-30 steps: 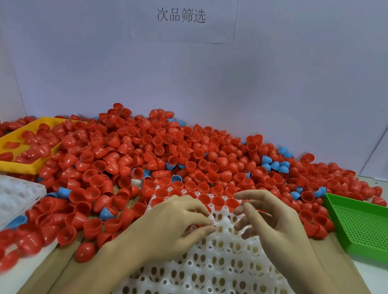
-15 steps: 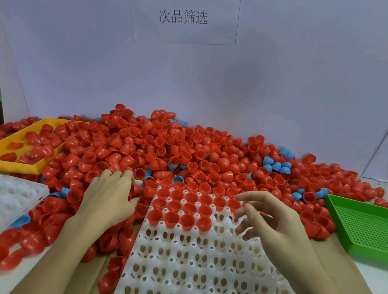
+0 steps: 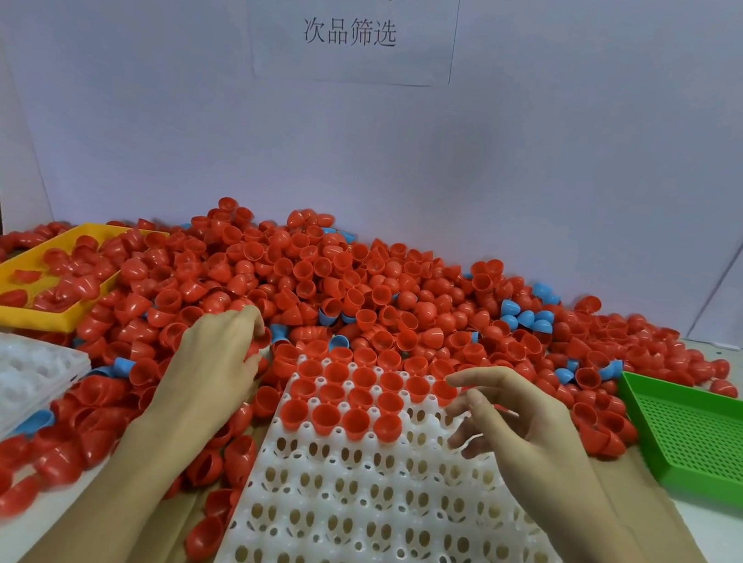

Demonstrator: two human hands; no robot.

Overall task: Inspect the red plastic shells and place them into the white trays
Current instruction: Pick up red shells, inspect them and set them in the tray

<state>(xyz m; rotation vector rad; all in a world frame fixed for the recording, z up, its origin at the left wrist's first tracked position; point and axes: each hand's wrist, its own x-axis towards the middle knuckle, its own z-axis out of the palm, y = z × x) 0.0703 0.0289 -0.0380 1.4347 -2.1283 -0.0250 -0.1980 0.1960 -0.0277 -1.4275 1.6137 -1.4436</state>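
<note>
- Nothing is held by the right hand (image 3: 526,429); its fingers are spread loosely above the white tray (image 3: 395,526).
- Fingers of the left hand (image 3: 214,354) are curled into the pile of red shells (image 3: 359,289) at the tray's far-left corner; whether a shell is pinched cannot be told.
- Three rows at the tray's far end are partly filled with seated shells (image 3: 342,416).
- Empty cells lie just right of the seated shells, under the right hand, so the right hand is judged nearer to them.
</note>
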